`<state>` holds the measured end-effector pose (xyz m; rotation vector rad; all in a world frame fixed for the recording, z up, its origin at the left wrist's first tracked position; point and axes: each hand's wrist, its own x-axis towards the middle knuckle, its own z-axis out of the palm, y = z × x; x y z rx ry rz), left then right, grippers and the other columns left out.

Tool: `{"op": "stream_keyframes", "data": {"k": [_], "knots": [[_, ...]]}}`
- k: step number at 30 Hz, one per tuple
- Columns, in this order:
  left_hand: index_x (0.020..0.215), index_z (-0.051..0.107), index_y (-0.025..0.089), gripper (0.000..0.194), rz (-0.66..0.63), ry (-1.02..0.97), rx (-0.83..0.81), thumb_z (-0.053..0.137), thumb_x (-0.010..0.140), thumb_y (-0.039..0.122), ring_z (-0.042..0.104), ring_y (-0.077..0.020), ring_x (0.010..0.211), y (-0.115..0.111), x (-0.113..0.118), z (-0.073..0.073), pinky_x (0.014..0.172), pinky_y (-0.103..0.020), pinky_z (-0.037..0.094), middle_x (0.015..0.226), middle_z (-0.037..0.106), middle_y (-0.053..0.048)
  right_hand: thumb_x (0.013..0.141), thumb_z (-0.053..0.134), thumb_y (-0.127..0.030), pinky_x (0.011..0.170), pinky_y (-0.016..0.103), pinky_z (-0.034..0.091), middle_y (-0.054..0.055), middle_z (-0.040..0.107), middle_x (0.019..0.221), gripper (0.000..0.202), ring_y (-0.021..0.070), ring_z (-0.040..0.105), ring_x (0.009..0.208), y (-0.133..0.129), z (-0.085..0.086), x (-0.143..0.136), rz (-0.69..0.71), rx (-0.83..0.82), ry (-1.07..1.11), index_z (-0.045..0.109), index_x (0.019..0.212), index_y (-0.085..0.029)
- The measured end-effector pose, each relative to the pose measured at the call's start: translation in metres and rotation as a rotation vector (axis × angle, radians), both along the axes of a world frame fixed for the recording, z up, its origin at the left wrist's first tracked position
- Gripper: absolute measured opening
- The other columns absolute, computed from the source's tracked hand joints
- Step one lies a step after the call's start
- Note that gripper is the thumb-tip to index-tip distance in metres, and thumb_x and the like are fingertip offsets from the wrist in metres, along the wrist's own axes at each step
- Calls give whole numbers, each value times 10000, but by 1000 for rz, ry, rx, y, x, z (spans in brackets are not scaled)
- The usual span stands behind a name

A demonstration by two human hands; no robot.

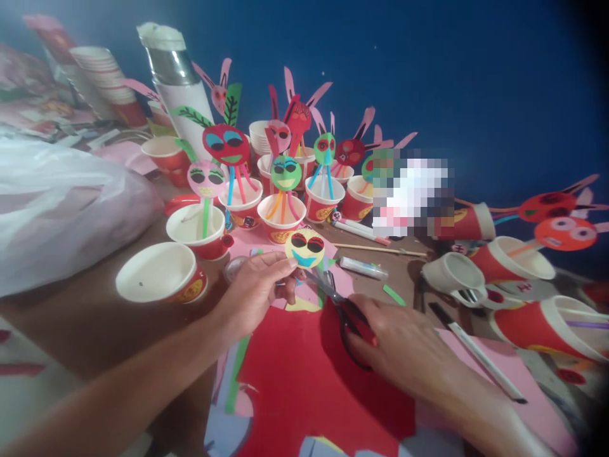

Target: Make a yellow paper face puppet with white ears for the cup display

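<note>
Between the thumb and fingers of my left hand (266, 279) is a small round yellow paper face (311, 249) with dark red-lidded eyes and a blue smile. My right hand (394, 336) grips a pair of scissors (349, 317) with dark handles, its fingers through the loops. The blades point toward the lower edge of the yellow face; I cannot tell whether they touch it. Beneath both hands lies a large sheet of red paper (304, 374), on top of other coloured sheets.
Paper cups with animal-like paper faces on straws, such as a green face (286, 172), stand behind. An empty cup (157, 273) and a plastic bag (61, 209) are left. At right are a mug (454, 276), marker (480, 355) and tipped cups. A thermos (178, 82) stands behind; a blue wall closes the back.
</note>
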<state>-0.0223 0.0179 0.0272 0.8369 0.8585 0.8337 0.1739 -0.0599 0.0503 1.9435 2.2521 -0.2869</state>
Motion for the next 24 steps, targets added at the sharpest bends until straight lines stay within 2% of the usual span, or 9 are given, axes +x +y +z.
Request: {"op": "stream_keyframes", "data": {"k": [5, 11, 14, 17, 20, 24], "knots": [[634, 594, 137, 194, -4, 49, 3, 636, 733, 299, 501, -67, 442, -1, 1, 0, 429, -197, 406, 572, 578, 24, 807, 483, -252, 531, 326, 450, 80, 700, 776, 264, 294, 684, 680, -5, -3, -12, 42, -46, -123, 611, 1027, -182], [598, 572, 137, 206, -31, 157, 30, 611, 731, 289, 511, -74, 394, -3, 2, -1, 371, -171, 291, 476, 568, 21, 790, 546, -267, 474, 355, 455, 90, 687, 726, 210, 313, 670, 615, -14, 2, -7, 131, -10, -179, 649, 955, -189], [591, 568, 142, 193, -65, 202, 47, 600, 729, 274, 501, -80, 379, -6, 5, -5, 363, -174, 273, 447, 565, 17, 783, 603, -261, 542, 348, 474, 52, 699, 768, 223, 271, 673, 651, -16, 10, 3, 160, 146, 33, 641, 999, -217], [570, 552, 148, 180, -110, 219, 45, 611, 701, 256, 492, -78, 372, -13, 11, -7, 376, -177, 316, 451, 575, 21, 846, 559, -215, 640, 272, 471, 3, 678, 896, 183, 171, 653, 767, -14, 16, 4, 117, 367, 449, 622, 1008, -271], [569, 568, 143, 154, -174, 254, 65, 618, 678, 238, 483, -71, 377, -21, 16, -7, 419, -182, 376, 431, 549, 41, 850, 552, -154, 721, 220, 449, -20, 644, 906, 167, 120, 615, 831, -10, 15, -4, 55, 347, 722, 625, 956, -260], [603, 583, 150, 93, -264, 336, 157, 555, 683, 186, 478, -63, 417, -29, 19, -7, 456, -174, 389, 454, 531, 61, 848, 545, -125, 701, 208, 422, -21, 619, 912, 181, 100, 584, 796, -6, 5, -12, 16, 325, 771, 615, 970, -238]]}}
